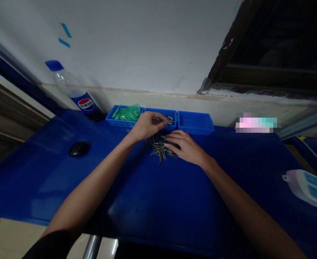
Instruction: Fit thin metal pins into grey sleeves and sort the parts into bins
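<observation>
A pile of thin, dark and brass-coloured metal rods (pixel 160 151), perhaps screws or drill bits, lies loose on the blue table. My right hand (pixel 186 145) rests over the pile's right side, fingers apart and touching the pieces. Above the front of the middle blue bin (pixel 161 110), my left hand (pixel 149 126) is closed, thumb against the fingers. Anything in that pinch is too small to make out. Small silvery metal pieces (pixel 170 119) show inside this bin, partly hidden by my left hand.
The left blue bin (pixel 120 123) holds green plastic bags (pixel 128 112); the right blue bin (pixel 195 131) adjoins the middle one. A cola bottle (pixel 76 90) stands by the wall. A black mouse (pixel 79 148) is left, a white power strip (pixel 305 187) right.
</observation>
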`<action>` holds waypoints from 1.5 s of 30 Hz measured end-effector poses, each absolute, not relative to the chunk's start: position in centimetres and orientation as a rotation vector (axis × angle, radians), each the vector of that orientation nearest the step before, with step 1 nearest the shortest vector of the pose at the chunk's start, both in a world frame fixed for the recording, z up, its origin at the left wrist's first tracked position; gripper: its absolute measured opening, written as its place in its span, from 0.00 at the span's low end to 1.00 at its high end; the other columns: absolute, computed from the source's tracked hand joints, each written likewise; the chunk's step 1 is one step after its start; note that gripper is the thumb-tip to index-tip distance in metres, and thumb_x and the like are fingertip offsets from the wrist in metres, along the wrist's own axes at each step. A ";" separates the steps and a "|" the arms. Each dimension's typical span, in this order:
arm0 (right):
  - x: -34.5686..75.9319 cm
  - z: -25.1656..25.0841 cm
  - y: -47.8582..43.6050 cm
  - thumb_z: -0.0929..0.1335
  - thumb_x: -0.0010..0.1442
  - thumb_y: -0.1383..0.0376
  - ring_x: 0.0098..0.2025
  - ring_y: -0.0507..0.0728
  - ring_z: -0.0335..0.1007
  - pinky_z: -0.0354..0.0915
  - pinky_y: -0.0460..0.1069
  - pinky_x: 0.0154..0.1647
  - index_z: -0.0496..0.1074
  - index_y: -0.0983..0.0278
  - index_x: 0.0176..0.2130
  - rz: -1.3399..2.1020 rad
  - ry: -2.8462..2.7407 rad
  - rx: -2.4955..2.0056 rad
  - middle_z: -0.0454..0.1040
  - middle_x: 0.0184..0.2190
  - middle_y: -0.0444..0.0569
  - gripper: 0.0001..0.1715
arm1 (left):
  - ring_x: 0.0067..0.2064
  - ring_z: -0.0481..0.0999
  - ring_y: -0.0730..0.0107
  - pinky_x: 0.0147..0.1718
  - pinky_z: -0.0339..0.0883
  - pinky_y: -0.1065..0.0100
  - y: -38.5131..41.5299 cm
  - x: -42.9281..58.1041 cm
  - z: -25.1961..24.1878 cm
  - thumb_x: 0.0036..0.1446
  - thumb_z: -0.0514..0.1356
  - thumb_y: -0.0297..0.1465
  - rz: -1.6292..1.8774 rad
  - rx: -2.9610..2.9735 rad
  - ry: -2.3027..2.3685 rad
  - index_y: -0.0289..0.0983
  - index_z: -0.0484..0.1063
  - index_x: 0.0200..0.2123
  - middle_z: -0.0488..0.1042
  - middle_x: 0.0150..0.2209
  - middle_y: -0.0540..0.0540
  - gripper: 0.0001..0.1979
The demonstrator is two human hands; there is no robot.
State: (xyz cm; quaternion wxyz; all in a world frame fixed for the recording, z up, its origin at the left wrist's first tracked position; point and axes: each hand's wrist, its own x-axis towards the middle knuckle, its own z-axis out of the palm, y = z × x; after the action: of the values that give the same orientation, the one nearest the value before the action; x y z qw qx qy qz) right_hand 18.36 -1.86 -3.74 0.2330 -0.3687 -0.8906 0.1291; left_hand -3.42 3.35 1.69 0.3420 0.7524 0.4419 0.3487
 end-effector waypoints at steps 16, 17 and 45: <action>18.8 -4.2 -1.9 0.68 0.73 0.63 0.51 0.64 0.78 0.73 0.60 0.56 0.85 0.61 0.47 0.255 -2.328 -1.117 0.85 0.47 0.54 0.13 | 0.39 0.84 0.65 0.43 0.79 0.64 3.2 -3.2 1.8 0.60 0.65 0.32 0.866 2.044 1.091 0.34 0.85 0.39 0.86 0.40 0.41 0.10; 18.9 -4.3 -1.8 0.68 0.73 0.64 0.51 0.64 0.79 0.73 0.59 0.56 0.85 0.61 0.47 0.269 -2.297 -1.113 0.84 0.47 0.54 0.13 | 0.39 0.84 0.65 0.43 0.79 0.64 3.1 -3.2 1.8 0.60 0.65 0.32 0.862 2.045 1.087 0.34 0.84 0.39 0.86 0.40 0.41 0.10; 19.8 -1.3 -1.3 0.73 0.64 0.53 0.29 0.55 0.77 0.71 0.53 0.32 0.75 0.60 0.35 0.867 -1.704 -1.196 0.81 0.31 0.48 0.14 | 0.41 0.85 0.63 0.45 0.81 0.63 2.9 -2.9 1.8 0.56 0.68 0.32 0.957 1.832 1.010 0.32 0.84 0.41 0.86 0.42 0.38 0.11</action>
State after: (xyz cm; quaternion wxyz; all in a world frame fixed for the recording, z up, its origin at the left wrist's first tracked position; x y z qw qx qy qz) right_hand 19.81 -1.31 -1.28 0.4288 -0.4792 -0.6826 0.3472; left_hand -2.91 2.95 1.76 0.4084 0.7269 0.4008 0.3797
